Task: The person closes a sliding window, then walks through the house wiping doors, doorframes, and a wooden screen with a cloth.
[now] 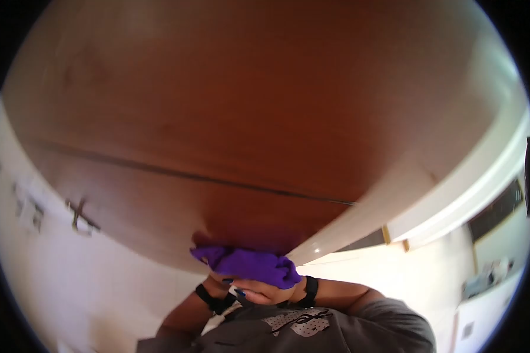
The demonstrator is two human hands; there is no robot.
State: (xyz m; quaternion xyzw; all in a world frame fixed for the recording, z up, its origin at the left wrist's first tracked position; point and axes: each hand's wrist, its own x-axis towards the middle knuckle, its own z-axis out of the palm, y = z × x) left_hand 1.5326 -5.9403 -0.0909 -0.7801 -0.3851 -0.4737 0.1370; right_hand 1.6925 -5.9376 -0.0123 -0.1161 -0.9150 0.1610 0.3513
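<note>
A crumpled purple cloth [253,265] lies against the lower edge of a large reddish-brown wooden surface [247,106]. My right hand [268,291] is closed on the cloth from below, its fingers pointing left and showing dark blue nails. Beside it, my left hand [219,279] is at the cloth's left part, with its fingers mostly hidden, so its grip cannot be made out. Both wrists wear black bands.
A thin dark seam [218,177] crosses the wooden surface. Dark metal fittings [81,217] show at its left edge. On the right are a pale frame, a dark panel [496,212] and a white counter [483,312] with blurred items on it.
</note>
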